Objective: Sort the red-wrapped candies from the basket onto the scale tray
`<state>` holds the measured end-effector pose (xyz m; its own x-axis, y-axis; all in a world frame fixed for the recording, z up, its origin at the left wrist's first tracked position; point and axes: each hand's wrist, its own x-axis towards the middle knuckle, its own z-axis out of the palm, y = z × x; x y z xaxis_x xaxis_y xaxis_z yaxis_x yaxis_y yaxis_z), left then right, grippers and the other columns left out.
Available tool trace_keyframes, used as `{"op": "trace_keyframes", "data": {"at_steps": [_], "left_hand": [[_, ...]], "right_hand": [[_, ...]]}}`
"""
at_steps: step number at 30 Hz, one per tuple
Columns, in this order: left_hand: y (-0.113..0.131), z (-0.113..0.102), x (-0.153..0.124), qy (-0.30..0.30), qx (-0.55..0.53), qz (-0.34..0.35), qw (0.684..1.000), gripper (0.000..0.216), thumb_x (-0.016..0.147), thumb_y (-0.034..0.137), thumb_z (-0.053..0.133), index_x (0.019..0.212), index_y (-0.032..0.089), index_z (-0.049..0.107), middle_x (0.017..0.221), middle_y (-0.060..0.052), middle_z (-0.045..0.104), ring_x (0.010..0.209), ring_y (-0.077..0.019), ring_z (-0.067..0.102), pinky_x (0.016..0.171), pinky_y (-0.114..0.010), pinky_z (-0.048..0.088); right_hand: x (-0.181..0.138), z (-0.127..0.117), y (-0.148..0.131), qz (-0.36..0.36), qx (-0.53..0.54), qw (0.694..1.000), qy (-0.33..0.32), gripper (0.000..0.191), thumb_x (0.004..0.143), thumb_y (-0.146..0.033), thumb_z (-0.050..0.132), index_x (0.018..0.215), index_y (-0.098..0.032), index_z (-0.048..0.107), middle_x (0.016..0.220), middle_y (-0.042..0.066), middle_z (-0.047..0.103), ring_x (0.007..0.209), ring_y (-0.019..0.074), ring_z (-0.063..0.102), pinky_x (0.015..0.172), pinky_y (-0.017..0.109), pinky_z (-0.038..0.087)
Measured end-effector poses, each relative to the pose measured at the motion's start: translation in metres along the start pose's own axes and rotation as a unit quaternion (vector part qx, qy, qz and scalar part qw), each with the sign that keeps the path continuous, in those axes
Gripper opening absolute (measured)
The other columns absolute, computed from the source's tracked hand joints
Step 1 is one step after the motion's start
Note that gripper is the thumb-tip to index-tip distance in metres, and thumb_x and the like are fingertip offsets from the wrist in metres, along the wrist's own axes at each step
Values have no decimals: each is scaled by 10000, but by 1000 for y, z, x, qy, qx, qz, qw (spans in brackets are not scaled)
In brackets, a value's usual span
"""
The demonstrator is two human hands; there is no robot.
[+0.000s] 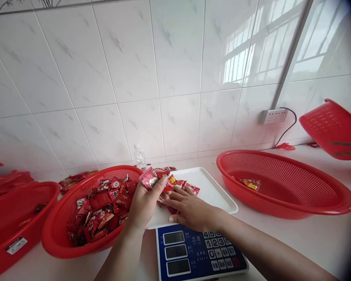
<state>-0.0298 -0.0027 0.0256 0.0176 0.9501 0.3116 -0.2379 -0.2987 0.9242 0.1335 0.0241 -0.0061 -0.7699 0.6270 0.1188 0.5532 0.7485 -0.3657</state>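
My left hand [144, 201] is closed around several small red-and-pink snack packets [148, 178], its thumb lying on top, at the left side of the white weighing tray [212, 191]. My right hand [190, 207] reaches over the tray with fingers stretched out, touching other red packets [193, 189] beside the left hand. Part of these packets is hidden under my fingers. Below the tray sits the blue digital scale [199, 253], its displays dark. Left of my hands, an oval red basket [54, 234] holds many similar packets [101, 207].
On the right stands a red oval basket [295, 210] with a gold-and-red packet [250, 184] inside. Another red basket [333, 125] is tilted behind it. A labelled red basket [6, 234] is at far left. A clear bottle [139, 157] and a power strip [274, 116] are by the tiled wall.
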Motion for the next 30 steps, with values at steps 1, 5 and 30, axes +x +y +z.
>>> {"op": "trace_keyframes", "data": {"at_steps": [1,5,30], "left_hand": [[-1,-2,1,4,23,8,1000,274,787,406,675,713,144,640,610,-1,605,568,-103,561,549,-213,477],[0,-8,1,3,82,24,996,297,811,432,642,719,150,635,580,7,585,568,-108,557,567,-217,484],[38,-12,-18,-47,187,158,968,165,832,351,621,825,190,657,712,-17,652,684,-156,597,639,-229,465]], "right_hand": [[1,1,-1,-7,-4,1000,-2,532,909,-509,451,1393,-290,419,1448,68,426,1390,324,218,1098,593,125],[-2,-2,-6,-9,-7,1000,18,412,929,-450,450,1273,-252,559,1363,81,523,1301,271,402,1095,522,215],[-163,104,36,295,-45,842,449,388,864,-510,448,1118,-255,593,1077,96,683,892,234,692,671,329,593]]}}
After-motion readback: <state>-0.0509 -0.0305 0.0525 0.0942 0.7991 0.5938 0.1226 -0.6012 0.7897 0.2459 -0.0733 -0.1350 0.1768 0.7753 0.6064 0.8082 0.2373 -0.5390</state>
